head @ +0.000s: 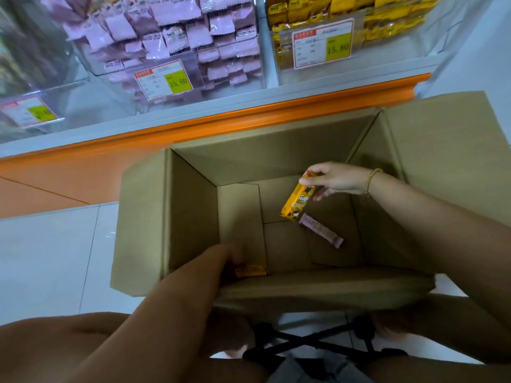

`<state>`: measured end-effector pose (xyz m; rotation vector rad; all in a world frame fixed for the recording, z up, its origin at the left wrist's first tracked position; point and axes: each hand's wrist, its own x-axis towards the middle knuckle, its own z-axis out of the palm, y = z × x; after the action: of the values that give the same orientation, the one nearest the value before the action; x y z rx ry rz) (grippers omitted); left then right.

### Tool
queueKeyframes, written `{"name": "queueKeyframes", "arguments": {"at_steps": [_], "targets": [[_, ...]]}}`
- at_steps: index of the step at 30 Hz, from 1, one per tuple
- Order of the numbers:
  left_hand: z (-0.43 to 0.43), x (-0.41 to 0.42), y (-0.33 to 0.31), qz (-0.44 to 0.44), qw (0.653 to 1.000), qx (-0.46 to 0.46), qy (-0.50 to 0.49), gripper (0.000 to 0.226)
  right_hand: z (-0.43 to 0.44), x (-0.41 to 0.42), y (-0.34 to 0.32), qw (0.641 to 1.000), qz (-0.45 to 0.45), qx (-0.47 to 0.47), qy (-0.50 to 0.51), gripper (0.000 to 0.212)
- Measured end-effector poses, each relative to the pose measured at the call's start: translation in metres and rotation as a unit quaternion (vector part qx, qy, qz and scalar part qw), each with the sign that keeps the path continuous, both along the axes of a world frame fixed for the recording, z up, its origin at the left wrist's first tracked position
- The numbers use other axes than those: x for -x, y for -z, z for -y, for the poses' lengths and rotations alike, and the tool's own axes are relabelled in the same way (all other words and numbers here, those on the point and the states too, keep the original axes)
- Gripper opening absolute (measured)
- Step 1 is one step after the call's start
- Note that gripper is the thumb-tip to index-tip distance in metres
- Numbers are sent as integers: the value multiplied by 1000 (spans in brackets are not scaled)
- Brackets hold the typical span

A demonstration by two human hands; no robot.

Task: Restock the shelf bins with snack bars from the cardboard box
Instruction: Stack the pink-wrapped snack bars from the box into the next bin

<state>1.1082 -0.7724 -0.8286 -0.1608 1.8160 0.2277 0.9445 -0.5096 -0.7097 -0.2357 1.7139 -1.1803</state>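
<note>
An open cardboard box (pixel 193 217) stands on the floor in front of the shelf. My right hand (pixel 336 178) pinches the top end of a yellow snack bar (pixel 296 203), which hangs above the box bottom. A purple bar (pixel 322 230) lies flat on the box bottom just below it. My left hand (pixel 231 258) reaches down into the near left corner and is blurred; it touches or grips another yellow bar (pixel 251 270), and the grip is hard to make out.
Clear shelf bins stand behind the box: one with purple packets (pixel 177 31), one with yellow packets (pixel 359 15), each with a price tag. An orange shelf edge (pixel 249 117) runs across. A black folding stool frame (pixel 312 341) is under me on the white tiled floor.
</note>
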Motion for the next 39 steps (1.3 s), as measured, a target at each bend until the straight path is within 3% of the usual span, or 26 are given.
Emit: {"name": "queueKeyframes", "arguments": {"at_steps": [5,9,12,16,19,25,30,35,39], "targets": [[-4,4,5,81,994,8,-77,32,1,-5,8,999,-31,-20,12,26],[-15,6,-12,107,985,-1,-135,49,2,-6,1,1000,12,3,16,16],[-14,13,-44,76,986,-30,-146,44,1,-5,-8,1000,28,0,1,33],[-5,36,-88,100,920,-158,-346,34,5,-3,-23,999,20,26,2,37],[-6,63,-130,32,894,-230,-383,27,11,-4,-37,997,7,67,44,32],[-19,103,-202,-127,845,-331,-400,14,14,5,-67,959,-132,128,218,24],[-26,115,-242,-188,834,-346,-387,16,19,3,-102,945,-232,158,169,17],[-39,122,-271,-241,837,-313,-380,29,27,-1,-135,920,-325,146,162,15],[-45,127,-296,-279,822,-333,-368,26,28,-2,-156,908,-367,125,157,12]]}}
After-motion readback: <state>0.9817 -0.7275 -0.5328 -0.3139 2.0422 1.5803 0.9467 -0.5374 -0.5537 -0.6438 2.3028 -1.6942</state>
